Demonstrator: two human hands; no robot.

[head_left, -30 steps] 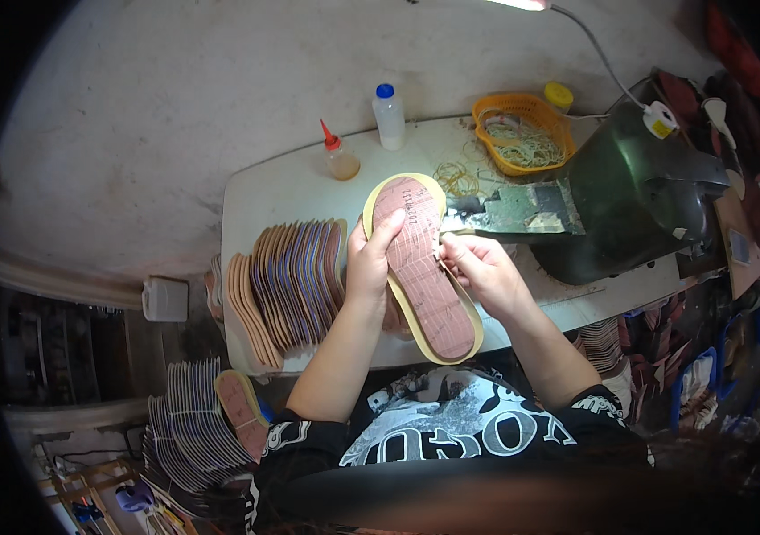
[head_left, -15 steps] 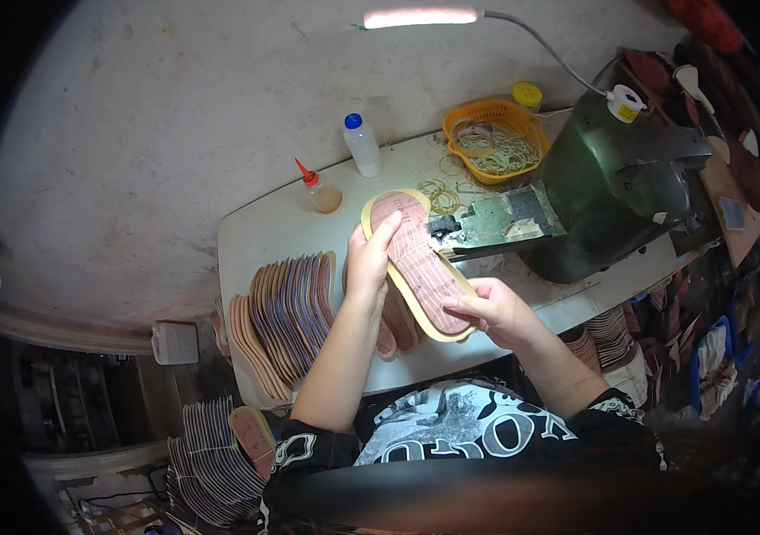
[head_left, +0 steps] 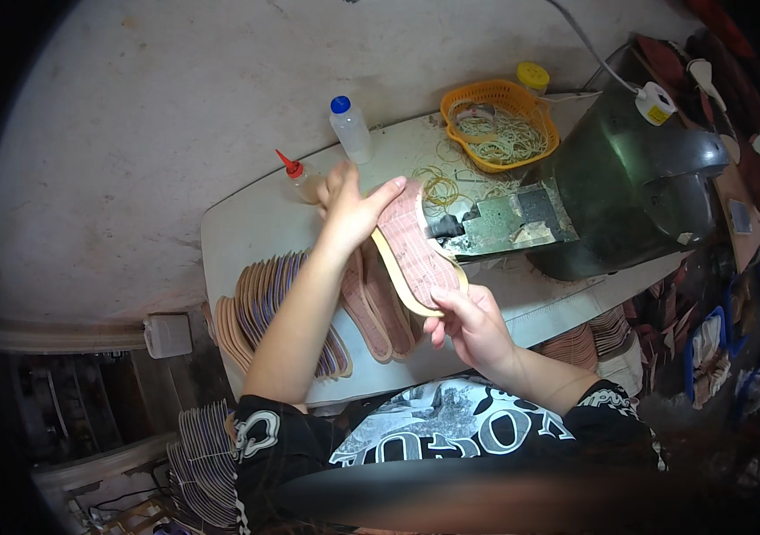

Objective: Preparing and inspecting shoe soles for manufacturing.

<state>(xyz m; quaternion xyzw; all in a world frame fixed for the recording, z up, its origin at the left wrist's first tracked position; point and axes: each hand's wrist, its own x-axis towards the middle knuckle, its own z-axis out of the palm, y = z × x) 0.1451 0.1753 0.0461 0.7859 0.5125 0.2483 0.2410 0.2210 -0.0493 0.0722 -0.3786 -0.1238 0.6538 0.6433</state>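
Single head-worn fisheye view, looking steeply down from above the person's chest onto a white worktable (head_left: pixel 246 223), close range. Forearms enter from the lower edge; a green sewing machine (head_left: pixel 629 187) sits right of frame. Straight edges bend toward the dark rim.

At the far edge of my tabletop (head_left: pixel 246 232) stood a clear squeeze bottle (head_left: pixel 350 130) with a blue cap, and left of it a small bottle (head_left: pixel 298 180) with a red pointed nozzle. A yellow-capped jar (head_left: pixel 533 78) sat behind the orange basket (head_left: pixel 502 124). On top of the dark green machine (head_left: pixel 638 192) was a white spool (head_left: pixel 655 102) bearing a yellow label.
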